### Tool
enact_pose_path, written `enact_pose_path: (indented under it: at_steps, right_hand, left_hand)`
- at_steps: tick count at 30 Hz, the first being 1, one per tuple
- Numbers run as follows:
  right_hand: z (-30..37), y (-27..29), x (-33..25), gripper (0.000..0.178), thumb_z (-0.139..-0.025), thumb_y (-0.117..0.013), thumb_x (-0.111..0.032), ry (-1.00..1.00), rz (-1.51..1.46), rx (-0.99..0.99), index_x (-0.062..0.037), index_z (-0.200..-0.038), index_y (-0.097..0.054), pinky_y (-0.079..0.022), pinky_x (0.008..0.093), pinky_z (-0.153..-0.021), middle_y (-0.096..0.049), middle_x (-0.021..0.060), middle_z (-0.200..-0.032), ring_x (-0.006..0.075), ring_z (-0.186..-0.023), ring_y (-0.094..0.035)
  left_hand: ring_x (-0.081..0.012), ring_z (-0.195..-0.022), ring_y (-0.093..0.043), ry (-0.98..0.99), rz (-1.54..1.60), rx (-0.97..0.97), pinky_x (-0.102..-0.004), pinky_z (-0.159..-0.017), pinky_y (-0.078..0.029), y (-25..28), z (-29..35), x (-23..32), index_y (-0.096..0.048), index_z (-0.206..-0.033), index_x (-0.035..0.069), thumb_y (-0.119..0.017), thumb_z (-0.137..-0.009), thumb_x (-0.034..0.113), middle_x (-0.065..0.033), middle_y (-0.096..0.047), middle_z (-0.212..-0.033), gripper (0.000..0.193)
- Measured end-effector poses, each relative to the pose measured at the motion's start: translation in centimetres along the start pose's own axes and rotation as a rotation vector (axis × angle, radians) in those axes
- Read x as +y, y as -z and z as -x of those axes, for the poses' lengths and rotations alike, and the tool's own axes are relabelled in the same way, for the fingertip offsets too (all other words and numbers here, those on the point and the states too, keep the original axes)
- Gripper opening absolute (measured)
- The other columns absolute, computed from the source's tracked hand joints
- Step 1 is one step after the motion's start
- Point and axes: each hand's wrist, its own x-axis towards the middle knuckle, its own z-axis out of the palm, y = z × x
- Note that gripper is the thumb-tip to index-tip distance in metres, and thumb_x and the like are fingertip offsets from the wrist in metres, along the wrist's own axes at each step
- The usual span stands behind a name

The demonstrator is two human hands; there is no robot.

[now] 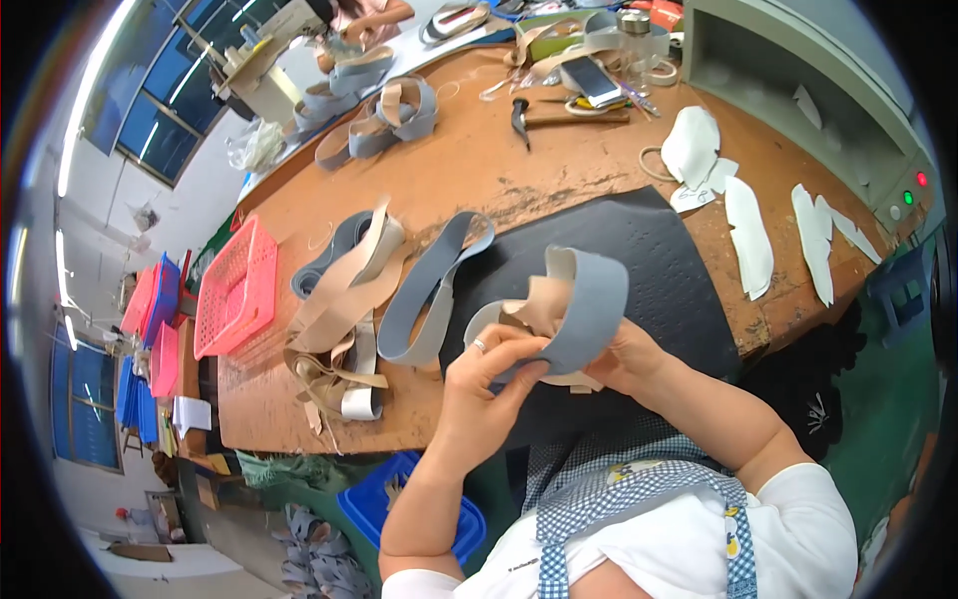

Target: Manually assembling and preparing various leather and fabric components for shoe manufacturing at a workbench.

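Note:
A curved blue-grey shoe-upper piece [596, 311] with a beige lining is held up over a black mat [659, 235]. My left hand [491, 374] is closed on its lower left edge, thumb and fingers pinched together. My right hand [627, 361] grips the piece from the right, its fingertips partly hidden behind it. To the left of the mat lies another looped blue-grey piece [414, 309]. Beside that is a loose heap of beige and grey strips [344, 304].
A pink basket [238, 290] stands at the table's left edge. Toward the back are a hammer [569, 118], a phone [591, 80] and more looped uppers [399, 110]. White pattern pieces [748, 240] lie at right, near a grey machine housing [798, 60]. Another person [369, 18] sits beyond.

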Motion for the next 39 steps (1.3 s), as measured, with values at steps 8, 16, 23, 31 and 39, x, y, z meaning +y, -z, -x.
enact_pose_path:
  at_steps: [8, 16, 23, 31, 39]
  right_hand:
    - [1.9, 0.4, 0.6, 0.023, -0.090, -0.070, -0.012, -0.147, 0.137, 0.156, -0.0028, -0.111, -0.068, -0.058, 0.0331, -0.082, -0.070, 0.0062, -0.100, 0.0143, -0.090, -0.067]
    - [2.6, 0.2, 0.5, 0.024, -0.089, -0.069, -0.010, -0.160, 0.108, 0.212, -0.0024, -0.112, -0.068, -0.058, 0.0334, -0.080, -0.070, 0.0070, -0.101, 0.0131, -0.087, -0.067]
    - [2.7, 0.8, 0.3, 0.030, -0.089, -0.072, -0.013, -0.172, 0.064, 0.142, -0.0035, -0.117, -0.066, -0.059, 0.0338, -0.086, -0.071, 0.0072, -0.107, 0.0149, -0.095, -0.070]
    - [2.5, 0.2, 0.2, 0.027, -0.089, -0.072, -0.012, -0.154, 0.090, 0.165, -0.0039, -0.114, -0.066, -0.059, 0.0348, -0.086, -0.071, 0.0074, -0.105, 0.0153, -0.093, -0.070]
    - [2.3, -0.3, 1.5, 0.046, -0.090, -0.069, -0.003, 0.332, 0.624, 0.336, -0.0010, -0.133, -0.052, -0.050, 0.0331, -0.098, -0.060, 0.0115, -0.128, 0.0158, -0.112, -0.060]
  left_hand:
    - [-0.0123, -0.090, -0.064, 0.117, 0.243, 0.166, -0.0254, -0.082, -0.051, -1.3, 2.6, -2.6, -0.063, -0.116, -0.004, -0.074, -0.086, -0.003, -0.0060, -0.068, -0.096, 0.031]
    - [-0.0129, -0.095, -0.066, 0.197, 0.269, 0.111, -0.0263, -0.087, -0.054, -1.2, 2.2, -2.5, -0.062, -0.122, -0.008, -0.076, -0.086, -0.001, -0.0099, -0.070, -0.103, 0.039]
    - [-0.0118, -0.092, -0.066, 0.208, 0.290, 0.148, -0.0271, -0.084, -0.054, -1.3, 2.0, -2.7, -0.070, -0.116, -0.003, -0.077, -0.086, 0.007, -0.0080, -0.073, -0.104, 0.032]
    - [-0.0109, -0.090, -0.065, 0.207, 0.301, 0.143, -0.0257, -0.082, -0.053, -1.0, 1.7, -3.2, -0.072, -0.108, -0.003, -0.077, -0.086, 0.006, -0.0066, -0.074, -0.098, 0.025]
    - [-0.0204, -0.107, -0.062, 0.095, -0.075, 0.227, -0.0369, -0.100, -0.043, -0.9, 1.9, -3.7, -0.071, -0.096, 0.000, -0.078, -0.082, 0.006, -0.0068, -0.071, -0.092, 0.017]
